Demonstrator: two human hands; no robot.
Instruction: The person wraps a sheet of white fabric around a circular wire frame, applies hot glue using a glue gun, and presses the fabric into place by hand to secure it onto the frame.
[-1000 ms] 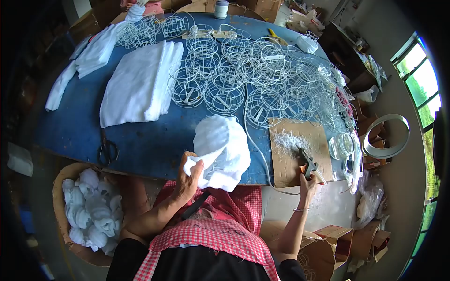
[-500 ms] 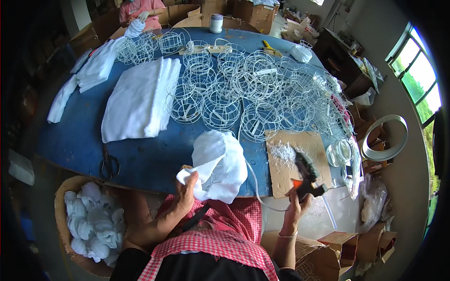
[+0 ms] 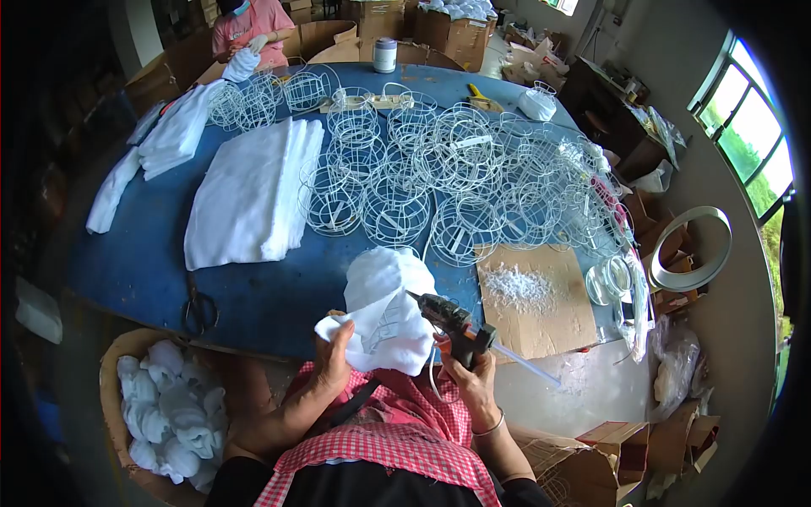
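My left hand [image 3: 334, 348] grips the edge of a white fabric [image 3: 384, 279] that wraps round a wire frame [image 3: 387, 328]; part of the wire shows through the opening. In my right hand [image 3: 475, 384] is a black glue gun [image 3: 460, 325] with a clear glue stick [image 3: 528, 365] jutting from its back. Its nozzle points left, close to the fabric's right side; whether it touches, I cannot tell. Beyond the fabric, many bare wire frames [image 3: 397, 207] lie heaped on the blue table [image 3: 262, 300].
Folded white fabric [image 3: 245, 194] is stacked at left, near black scissors [image 3: 199, 311]. Cardboard [image 3: 541, 325] with white glue scraps lies at right. A box [image 3: 110, 380] of white covered pieces stands at lower left. Another person [image 3: 253, 34] works at the far left.
My right hand has brought the glue gun left, from over the cardboard to beside the white fabric. My left hand keeps its hold on the fabric.
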